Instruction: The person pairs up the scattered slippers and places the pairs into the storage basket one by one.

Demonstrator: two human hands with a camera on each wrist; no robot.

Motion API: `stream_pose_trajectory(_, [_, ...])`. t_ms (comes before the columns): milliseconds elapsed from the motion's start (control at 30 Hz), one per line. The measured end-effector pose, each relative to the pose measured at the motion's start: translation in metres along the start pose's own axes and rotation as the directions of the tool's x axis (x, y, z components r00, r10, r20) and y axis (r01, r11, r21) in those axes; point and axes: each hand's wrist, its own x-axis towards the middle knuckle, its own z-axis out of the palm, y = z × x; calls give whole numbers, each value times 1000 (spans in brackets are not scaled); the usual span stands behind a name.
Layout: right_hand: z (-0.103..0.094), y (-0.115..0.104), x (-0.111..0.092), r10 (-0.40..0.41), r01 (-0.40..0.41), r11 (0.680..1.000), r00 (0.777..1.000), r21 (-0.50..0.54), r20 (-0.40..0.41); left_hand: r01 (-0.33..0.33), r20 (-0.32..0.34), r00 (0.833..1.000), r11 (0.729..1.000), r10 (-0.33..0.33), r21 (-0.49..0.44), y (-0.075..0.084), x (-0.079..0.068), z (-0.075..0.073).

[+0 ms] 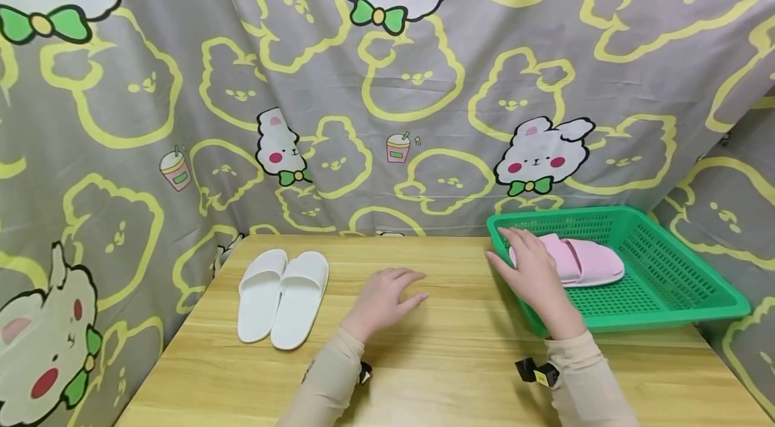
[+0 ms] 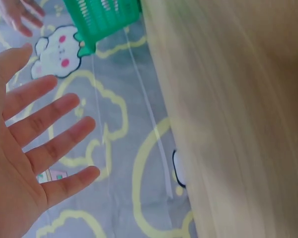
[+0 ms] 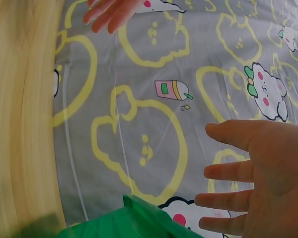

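Note:
My left hand (image 1: pixel 385 299) hovers over the middle of the wooden table, fingers spread and holding nothing. In the left wrist view its palm and separate fingers (image 2: pixel 52 151) show plainly. My right hand (image 1: pixel 533 272) is above the left rim of a green plastic basket (image 1: pixel 684 316), and its fingers are extended with nothing in them. Inside that basket lies a pair of pink slippers (image 1: pixel 596 262), partly hidden behind the right hand in the head view. A pair of white slippers (image 1: pixel 299 299) sits side by side on the left of the table, toes pointing to the back.
The wooden table (image 1: pixel 442 373) ends at a grey curtain (image 1: pixel 339 91) printed with yellow outlines and white rabbits, which hangs behind it and at both sides. Black wrist devices (image 1: pixel 535 372) sit at the cuffs. The basket overlaps the table's right edge in the head view.

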Motion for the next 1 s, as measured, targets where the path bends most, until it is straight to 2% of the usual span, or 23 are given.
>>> stream_pose_trajectory(200, [5, -7, 1, -10, 10, 1000, 1000, -11, 17, 49, -9, 999, 998, -49, -39, -14, -5, -9])
stream_pose_trajectory(500, [11, -18, 3, -50, 50, 999, 998, -9, 32, 62, -86, 994, 997, -66, -46, -27, -7, -18])
stream_pose_trajectory(833, [23, -28, 7, -82, 82, 997, 996, 1, 29, 145, -33, 988, 985, -148, -89, -43, -13, -30])
stream_pose_trajectory(1000, [30, -34, 7, -78, 77, 997, 996, 21, 49, 147, -70, 986, 984, -154, -99, -53, -16, -36])
